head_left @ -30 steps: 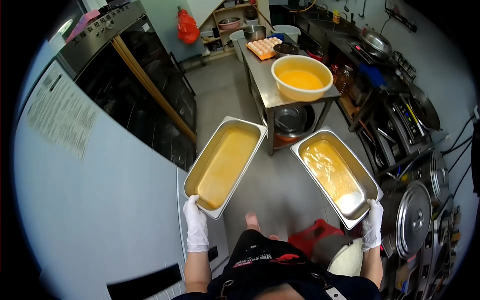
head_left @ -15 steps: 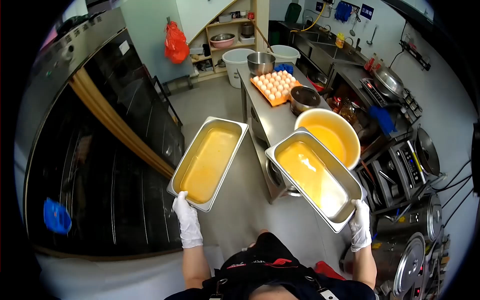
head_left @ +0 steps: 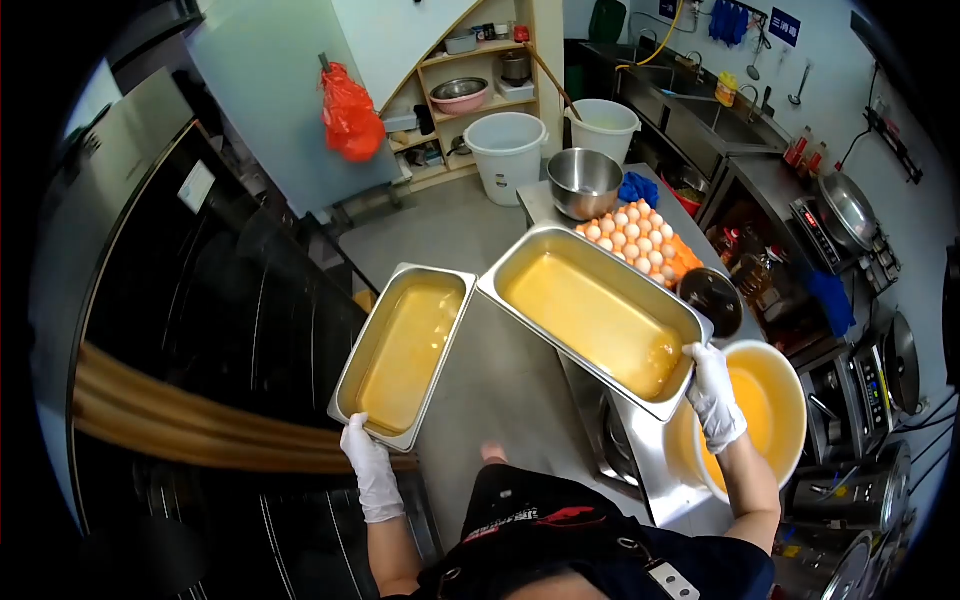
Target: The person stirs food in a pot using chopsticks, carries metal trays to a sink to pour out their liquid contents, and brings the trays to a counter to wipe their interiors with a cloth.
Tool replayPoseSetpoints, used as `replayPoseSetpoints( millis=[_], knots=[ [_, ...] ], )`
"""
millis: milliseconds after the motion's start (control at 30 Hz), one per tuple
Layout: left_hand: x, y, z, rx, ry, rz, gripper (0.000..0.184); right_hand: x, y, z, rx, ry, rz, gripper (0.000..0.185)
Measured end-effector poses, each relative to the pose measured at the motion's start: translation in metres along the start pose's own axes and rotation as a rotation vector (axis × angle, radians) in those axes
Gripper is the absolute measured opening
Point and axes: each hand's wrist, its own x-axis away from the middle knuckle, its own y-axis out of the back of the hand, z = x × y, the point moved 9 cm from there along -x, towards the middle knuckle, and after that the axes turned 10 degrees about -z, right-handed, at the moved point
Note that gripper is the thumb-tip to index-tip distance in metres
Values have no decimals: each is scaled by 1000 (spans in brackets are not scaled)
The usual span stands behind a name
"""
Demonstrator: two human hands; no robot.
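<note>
White gloves cover both hands. My left hand grips the near end of a metal pan with a shallow layer of yellow liquid, tilted beside the dark glass-doored cabinet. At the near right corner of a second metal pan, also with yellow liquid, my right hand is closed on the rim. This pan reaches over the table's left edge, and its far corner is close to the first pan. A large cream tub of orange-yellow liquid stands behind my right wrist.
On the steel table are a tray of eggs, a steel bowl and a dark pot. White bins stand beyond. The glass-doored cabinet is at left; cooking equipment lines the right wall.
The view has moved forward along the table and turned. Both pans are still held; the right one has swung left over the table's edge, near the left pan. The tub is now beside my right forearm.
</note>
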Motion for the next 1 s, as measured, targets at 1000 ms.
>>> replayPoseSetpoints(
  millis=[1000],
  knots=[
    [-419, -748, 25, -295, 35, 429, 22, -509, -298, 126, -299, 172, -563, 21]
  ],
)
